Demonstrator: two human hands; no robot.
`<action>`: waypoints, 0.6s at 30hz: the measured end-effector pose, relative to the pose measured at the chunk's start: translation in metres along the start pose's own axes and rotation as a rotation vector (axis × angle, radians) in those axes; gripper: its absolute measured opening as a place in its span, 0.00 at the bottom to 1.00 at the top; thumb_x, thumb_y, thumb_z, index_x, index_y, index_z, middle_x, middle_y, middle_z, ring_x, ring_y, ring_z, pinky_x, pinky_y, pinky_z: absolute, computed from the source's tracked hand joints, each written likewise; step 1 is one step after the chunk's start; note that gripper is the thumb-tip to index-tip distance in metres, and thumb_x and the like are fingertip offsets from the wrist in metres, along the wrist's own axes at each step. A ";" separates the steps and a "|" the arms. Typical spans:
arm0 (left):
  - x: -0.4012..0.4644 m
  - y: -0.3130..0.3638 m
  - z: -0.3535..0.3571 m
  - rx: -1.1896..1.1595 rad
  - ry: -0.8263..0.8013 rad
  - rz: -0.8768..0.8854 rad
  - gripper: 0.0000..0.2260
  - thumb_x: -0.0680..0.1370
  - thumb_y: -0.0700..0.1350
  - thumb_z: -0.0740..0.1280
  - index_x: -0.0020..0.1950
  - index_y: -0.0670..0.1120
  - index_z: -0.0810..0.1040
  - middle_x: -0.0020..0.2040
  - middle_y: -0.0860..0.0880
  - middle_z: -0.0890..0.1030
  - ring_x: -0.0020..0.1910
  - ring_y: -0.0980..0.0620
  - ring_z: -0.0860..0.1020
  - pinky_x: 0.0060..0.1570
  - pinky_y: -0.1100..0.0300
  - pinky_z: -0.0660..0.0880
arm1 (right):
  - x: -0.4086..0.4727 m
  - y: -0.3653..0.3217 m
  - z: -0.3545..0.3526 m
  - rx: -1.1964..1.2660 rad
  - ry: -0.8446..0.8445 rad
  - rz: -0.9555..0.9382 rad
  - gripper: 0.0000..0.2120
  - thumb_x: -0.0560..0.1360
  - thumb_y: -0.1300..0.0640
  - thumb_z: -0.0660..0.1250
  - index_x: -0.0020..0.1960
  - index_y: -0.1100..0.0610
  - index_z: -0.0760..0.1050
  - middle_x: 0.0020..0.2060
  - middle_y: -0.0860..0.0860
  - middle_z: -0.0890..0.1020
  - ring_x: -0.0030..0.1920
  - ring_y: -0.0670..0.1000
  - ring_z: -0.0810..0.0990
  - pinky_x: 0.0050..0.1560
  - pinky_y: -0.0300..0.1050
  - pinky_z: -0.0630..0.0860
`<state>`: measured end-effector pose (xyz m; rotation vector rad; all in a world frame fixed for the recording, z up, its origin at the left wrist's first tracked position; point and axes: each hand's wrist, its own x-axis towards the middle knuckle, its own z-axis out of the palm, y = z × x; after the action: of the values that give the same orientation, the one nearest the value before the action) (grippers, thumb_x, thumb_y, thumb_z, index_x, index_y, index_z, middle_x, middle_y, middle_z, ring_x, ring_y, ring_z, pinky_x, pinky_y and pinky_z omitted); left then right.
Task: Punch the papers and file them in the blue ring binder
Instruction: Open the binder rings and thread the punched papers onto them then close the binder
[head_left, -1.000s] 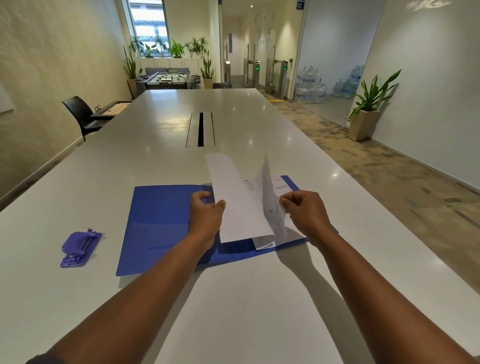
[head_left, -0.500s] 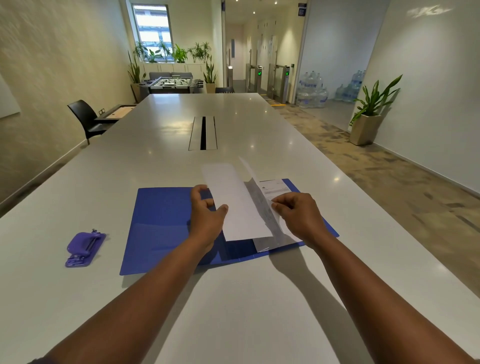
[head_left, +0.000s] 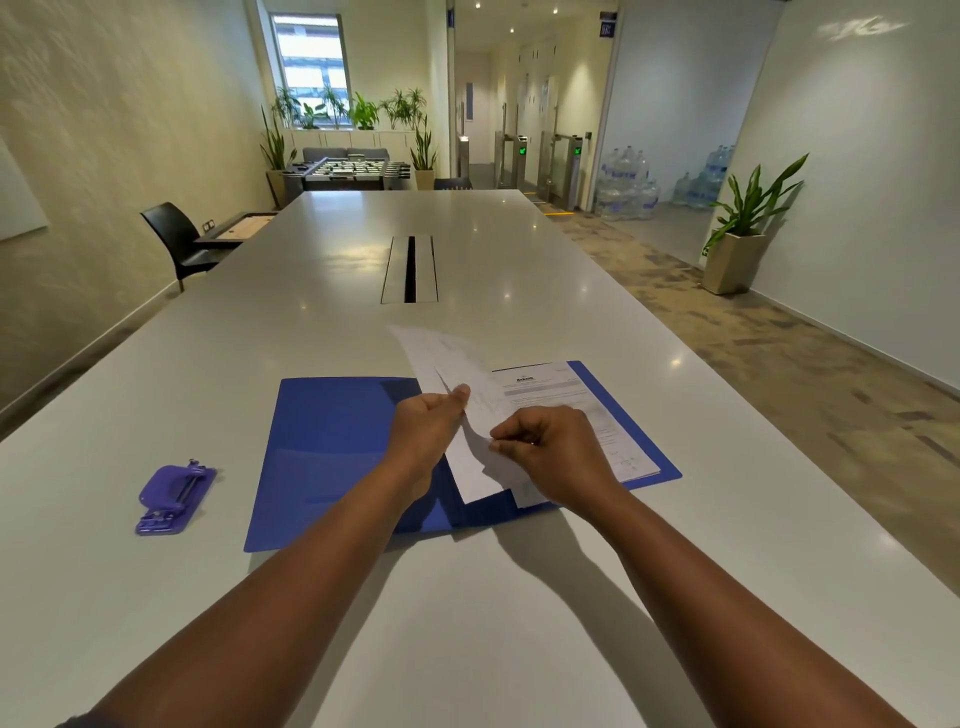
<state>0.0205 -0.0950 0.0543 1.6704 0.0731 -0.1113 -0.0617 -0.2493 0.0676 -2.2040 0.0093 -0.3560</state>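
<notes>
The blue ring binder (head_left: 332, 447) lies open and flat on the white table (head_left: 467, 613) in front of me. A stack of printed papers (head_left: 597, 415) rests on its right half. My left hand (head_left: 426, 426) pinches a loose white sheet (head_left: 447, 358) by its left edge, holding it lifted and tilted over the binder's spine. My right hand (head_left: 550, 441) pinches the same sheet lower down, on its right edge. The binder's rings are hidden behind the sheet and my hands. A purple hole punch (head_left: 174, 496) sits on the table, left of the binder.
A cable slot (head_left: 410, 267) is set into the table's middle, beyond the binder. A black chair (head_left: 179, 241) stands by the left wall. Potted plants, a foosball table and stacked water bottles stand far off.
The lifted sheet has come down and swung right, closer to the stack. My right hand has moved left toward my left hand. The printed top page now shows.
</notes>
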 end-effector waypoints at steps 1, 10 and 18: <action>0.000 0.000 0.000 0.000 0.001 0.004 0.19 0.77 0.56 0.71 0.40 0.39 0.79 0.44 0.47 0.84 0.45 0.45 0.82 0.47 0.48 0.81 | -0.001 0.000 0.002 0.003 -0.007 0.004 0.06 0.74 0.57 0.76 0.51 0.53 0.87 0.48 0.47 0.86 0.43 0.41 0.80 0.41 0.29 0.73; -0.002 0.005 0.000 -0.081 0.044 -0.076 0.06 0.76 0.43 0.74 0.44 0.41 0.82 0.45 0.43 0.86 0.47 0.41 0.85 0.50 0.43 0.83 | -0.005 0.000 0.005 0.015 -0.040 0.034 0.13 0.75 0.53 0.75 0.59 0.53 0.84 0.50 0.44 0.84 0.43 0.42 0.81 0.42 0.32 0.76; -0.001 0.004 -0.004 0.017 0.103 0.045 0.07 0.79 0.42 0.66 0.42 0.42 0.73 0.36 0.44 0.78 0.33 0.50 0.74 0.26 0.60 0.68 | 0.003 0.047 -0.018 -0.047 0.244 0.228 0.11 0.80 0.48 0.69 0.54 0.54 0.84 0.48 0.46 0.85 0.46 0.45 0.82 0.48 0.42 0.78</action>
<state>0.0202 -0.0916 0.0588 1.6935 0.1122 0.0080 -0.0574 -0.2927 0.0417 -2.1649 0.4017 -0.4969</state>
